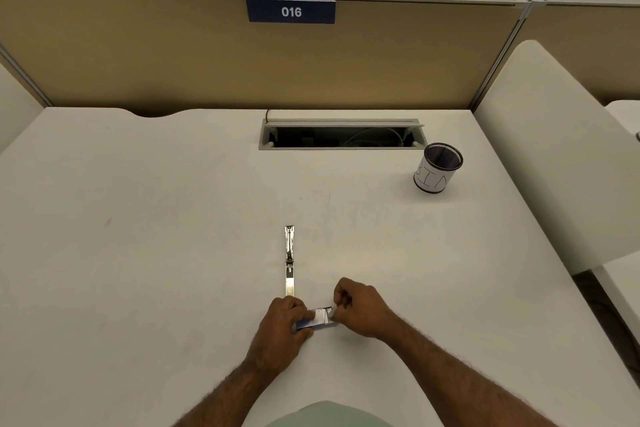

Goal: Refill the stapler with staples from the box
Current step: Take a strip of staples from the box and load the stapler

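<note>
Nearest us, both forearms enter from the lower edge, cut off above the elbow. We see the left hand (pixel 284 320) curled round the near end of the staple box (pixel 317 319), its grip pinching the box between thumb and fingers; much of the box lies hidden under that hand. The right hand (pixel 360 308) meets the box's other end, fingertips pinched on what appears to be its opened flap or inner tray; we cannot tell which, nor whether any staples show. The box sits on or just above the white bench (pixel 138 253); contact is not clear.

Just beyond the box, the stapler (pixel 289 260) lies opened out flat on the bench, a thin metal strip pointing away from us, its near end touching or hidden behind the left hand. Its staple channel is too small to read.

Well beyond the stapler and to its right stands a mesh pen cup (pixel 438 168) with a handwritten label, partly legible. Behind the stapler, an open cable hatch (pixel 341 135) shows dim wiring. Farthest, a partition carries a plate reading 016 (pixel 291 11).
</note>
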The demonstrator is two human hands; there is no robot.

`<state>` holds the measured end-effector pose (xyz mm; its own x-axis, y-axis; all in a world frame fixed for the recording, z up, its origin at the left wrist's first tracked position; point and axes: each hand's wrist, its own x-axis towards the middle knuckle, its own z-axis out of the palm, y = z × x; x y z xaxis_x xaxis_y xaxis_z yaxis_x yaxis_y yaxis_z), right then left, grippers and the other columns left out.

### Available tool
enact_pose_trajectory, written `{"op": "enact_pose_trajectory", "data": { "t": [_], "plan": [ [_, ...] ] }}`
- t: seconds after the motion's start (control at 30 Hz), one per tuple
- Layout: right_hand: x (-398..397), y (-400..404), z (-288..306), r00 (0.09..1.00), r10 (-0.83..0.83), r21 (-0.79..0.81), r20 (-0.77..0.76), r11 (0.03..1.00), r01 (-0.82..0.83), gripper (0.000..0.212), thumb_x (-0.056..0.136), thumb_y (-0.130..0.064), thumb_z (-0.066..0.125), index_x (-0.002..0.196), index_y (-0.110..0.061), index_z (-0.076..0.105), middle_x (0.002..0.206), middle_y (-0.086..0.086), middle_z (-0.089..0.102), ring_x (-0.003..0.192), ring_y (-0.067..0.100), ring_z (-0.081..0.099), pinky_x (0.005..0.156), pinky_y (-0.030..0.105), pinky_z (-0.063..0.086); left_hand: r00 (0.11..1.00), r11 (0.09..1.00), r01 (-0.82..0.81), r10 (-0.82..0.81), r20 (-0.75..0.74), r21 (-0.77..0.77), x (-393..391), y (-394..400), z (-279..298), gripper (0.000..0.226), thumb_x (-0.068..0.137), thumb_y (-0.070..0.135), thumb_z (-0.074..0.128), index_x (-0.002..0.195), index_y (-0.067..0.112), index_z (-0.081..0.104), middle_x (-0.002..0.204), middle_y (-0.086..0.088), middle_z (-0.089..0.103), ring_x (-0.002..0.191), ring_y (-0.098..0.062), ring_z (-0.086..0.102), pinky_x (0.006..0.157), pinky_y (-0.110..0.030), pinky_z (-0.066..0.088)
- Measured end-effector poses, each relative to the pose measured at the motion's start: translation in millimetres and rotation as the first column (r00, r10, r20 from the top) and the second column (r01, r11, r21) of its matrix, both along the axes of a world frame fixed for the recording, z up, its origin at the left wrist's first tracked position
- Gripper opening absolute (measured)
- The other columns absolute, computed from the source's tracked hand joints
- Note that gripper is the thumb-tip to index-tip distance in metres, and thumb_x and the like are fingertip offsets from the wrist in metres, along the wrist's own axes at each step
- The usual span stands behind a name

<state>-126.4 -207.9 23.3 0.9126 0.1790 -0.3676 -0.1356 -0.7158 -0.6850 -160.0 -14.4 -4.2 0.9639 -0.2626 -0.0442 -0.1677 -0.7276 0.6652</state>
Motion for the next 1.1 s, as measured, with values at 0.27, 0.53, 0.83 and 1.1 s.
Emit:
{"op": "enact_pose_trajectory", "data": {
  "t": [0.27, 0.53, 0.83, 1.1],
  "plan": [
    [11.9, -30.8, -2.1, 0.959, -0.282, 0.045, 0.037, 0.959, 0.280, 0.009, 0.083, -0.007, 0.060, 0.085, -0.015, 0.065, 0.070, -0.006, 0.063, 0.056, -0.001, 0.056, 0.055, 0.012, 0.044, 1.000, 1.000, 0.023, -0.023, 0.018, 0.007, -0.3, 2.3, 0.5, 0.024, 0.080, 0.024, 0.071, 0.103, 0.017, 0.070, 0.105, 0.002, 0.062, 0.095, -0.011, 0.049, 0.079, -0.007, 0.033],
    [6.2, -31.4, -10.0, 0.988, -0.081, -0.231, 0.128, 0.967, 0.109, 0.012, 0.084, -0.028, 0.057, 0.094, -0.023, 0.054, 0.073, -0.009, 0.057, 0.068, 0.015, 0.054, 0.059, 0.029, 0.041, 0.999, 0.999, 0.048, -0.049, 0.021, 0.013, 0.8, 1.0, 1.0, 0.024, 0.082, 0.026, 0.068, 0.104, 0.017, 0.070, 0.105, 0.001, 0.062, 0.095, -0.011, 0.051, 0.076, -0.002, 0.032],
    [-9.3, -3.5, -13.9, 0.977, 0.210, -0.155, 0.049, 0.968, -0.200, 0.031, 0.081, -0.017, 0.055, 0.112, -0.020, 0.058, 0.098, 0.001, 0.065, 0.080, 0.012, 0.053, 0.069, 0.021, 0.041, 0.998, 0.997, 0.067, -0.067, 0.008, 0.029, 2.4, -2.5, -1.4, 0.029, 0.081, 0.028, 0.069, 0.109, 0.018, 0.070, 0.107, 0.000, 0.065, 0.090, -0.005, 0.044, 0.073, 0.000, 0.029],
    [-9.8, 0.0, -11.9, 0.999, 0.010, -0.082, 0.052, 0.997, -0.006, 0.013, 0.086, -0.020, 0.062, 0.099, -0.016, 0.062, 0.089, 0.004, 0.070, 0.075, 0.016, 0.061, 0.068, 0.028, 0.049, 0.993, 0.995, 0.092, -0.095, 0.066, 0.049, 3.3, -4.4, -2.3, 0.026, 0.085, 0.027, 0.063, 0.110, 0.019, 0.068, 0.109, 0.001, 0.064, 0.098, -0.010, 0.049, 0.080, -0.006, 0.032]
  ]
}}
